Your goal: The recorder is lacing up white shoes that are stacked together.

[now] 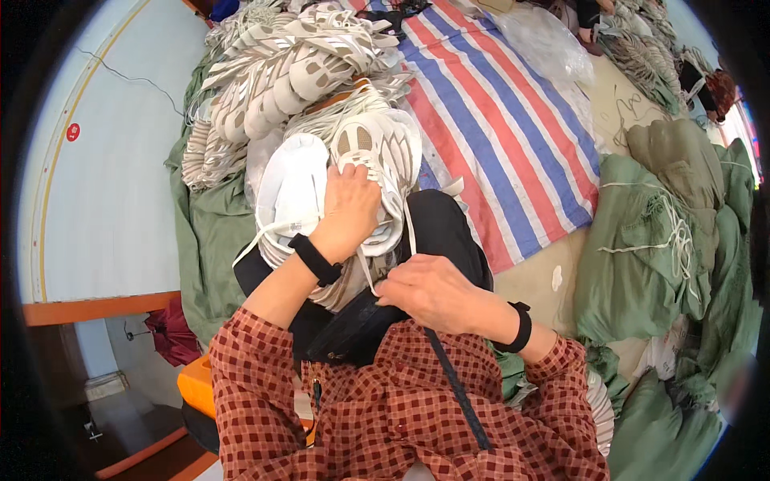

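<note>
— Where the left hand [350, 210] closes, what has it got?

— A white shoe [375, 172], sole turned up towards us. The fingers are pressed round its middle, thumb on the near side, so the shoe is gripped, not just touched. It lies on a small stack of the same shoes on the person's lap.

— And the right hand [433, 290]?

— Lower down, close to the body. Its fingertips are pinched together on a white cord [366, 268] that runs up from there to the stack. I can't tell whether the cord is knotted.

— What sits beside the gripped shoe?

— Touching it on the left, a flat white insole [293, 186], also leaning on the lap. Both wrists wear a black band, and the sleeves are red check.

— Further out?

— Just beyond the lap, a big pile of shoes [281, 68], white with tan patches, many bundled sole-out. They rest on a green cloth [210, 232] spread over the floor. To the right of the pile lies a striped sheet [497, 120], red, blue and white. Past that, along the right side, green sacks [650, 240] are heaped, some tied with white string.

— Anything under the right hand?

— A black bag [353, 329] against the shirt, its strap crossing the chest.
</note>
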A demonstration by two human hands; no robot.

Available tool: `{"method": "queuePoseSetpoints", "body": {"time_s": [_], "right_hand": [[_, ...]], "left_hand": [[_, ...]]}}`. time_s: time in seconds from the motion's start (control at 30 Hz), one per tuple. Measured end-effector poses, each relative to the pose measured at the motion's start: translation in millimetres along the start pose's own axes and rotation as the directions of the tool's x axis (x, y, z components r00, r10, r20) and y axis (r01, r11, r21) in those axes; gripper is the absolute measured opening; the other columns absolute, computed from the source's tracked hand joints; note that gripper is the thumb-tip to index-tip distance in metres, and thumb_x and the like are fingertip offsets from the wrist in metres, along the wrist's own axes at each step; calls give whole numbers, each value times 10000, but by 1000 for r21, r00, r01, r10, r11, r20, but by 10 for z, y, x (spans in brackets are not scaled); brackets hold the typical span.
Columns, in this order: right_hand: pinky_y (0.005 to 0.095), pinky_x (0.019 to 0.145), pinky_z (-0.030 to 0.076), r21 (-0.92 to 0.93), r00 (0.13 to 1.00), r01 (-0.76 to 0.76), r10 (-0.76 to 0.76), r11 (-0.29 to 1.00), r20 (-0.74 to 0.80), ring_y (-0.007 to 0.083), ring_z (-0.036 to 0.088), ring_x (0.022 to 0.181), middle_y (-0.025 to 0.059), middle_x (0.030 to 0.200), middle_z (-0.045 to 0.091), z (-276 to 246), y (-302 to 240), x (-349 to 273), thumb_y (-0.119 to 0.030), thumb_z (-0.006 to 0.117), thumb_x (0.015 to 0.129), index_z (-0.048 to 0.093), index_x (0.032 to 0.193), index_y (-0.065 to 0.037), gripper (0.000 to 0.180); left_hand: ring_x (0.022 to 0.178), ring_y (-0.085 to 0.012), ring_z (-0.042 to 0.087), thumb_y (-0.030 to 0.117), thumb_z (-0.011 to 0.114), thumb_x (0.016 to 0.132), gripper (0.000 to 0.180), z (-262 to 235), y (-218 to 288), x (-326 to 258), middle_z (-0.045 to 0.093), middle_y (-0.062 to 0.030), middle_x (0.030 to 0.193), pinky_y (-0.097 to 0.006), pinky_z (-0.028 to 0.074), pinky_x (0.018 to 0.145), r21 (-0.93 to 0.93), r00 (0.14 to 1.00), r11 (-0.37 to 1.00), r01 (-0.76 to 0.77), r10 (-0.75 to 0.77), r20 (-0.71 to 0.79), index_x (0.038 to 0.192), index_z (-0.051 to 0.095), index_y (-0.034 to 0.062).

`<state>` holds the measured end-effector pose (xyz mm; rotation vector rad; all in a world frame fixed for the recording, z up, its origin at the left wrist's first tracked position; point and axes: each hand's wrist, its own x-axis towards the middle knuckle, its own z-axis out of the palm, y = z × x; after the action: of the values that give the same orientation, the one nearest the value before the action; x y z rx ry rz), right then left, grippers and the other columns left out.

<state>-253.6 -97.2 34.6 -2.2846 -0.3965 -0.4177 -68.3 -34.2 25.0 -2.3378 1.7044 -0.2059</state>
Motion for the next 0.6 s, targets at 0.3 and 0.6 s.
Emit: {"method": "queuePoseSetpoints", "body": {"time_s": [0.3, 0.6], "right_hand": [[164, 523, 442, 880, 669, -98, 685, 465, -287, 62, 570, 595, 54, 877, 645, -1116, 459, -801, -82, 549, 912, 584, 1111, -11, 214], [391, 1088, 371, 824, 272, 491, 850, 281, -452, 235, 482, 1222, 180, 1410, 389, -1832, 1761, -2164, 16, 483, 915, 325, 1362, 41, 474]], "left_hand": [[699, -69, 540, 122, 521, 920, 242, -400, -649, -71, 607, -29, 820, -228, 437, 663, -821, 969, -569, -41, -224, 106, 1122, 548, -9], [594, -44, 390, 94, 488, 954, 257, -491, -2108, -854, 563, -45, 909, -181, 356, 528, -602, 880, -708, -369, -474, 18, 1179, 473, -29]]}}
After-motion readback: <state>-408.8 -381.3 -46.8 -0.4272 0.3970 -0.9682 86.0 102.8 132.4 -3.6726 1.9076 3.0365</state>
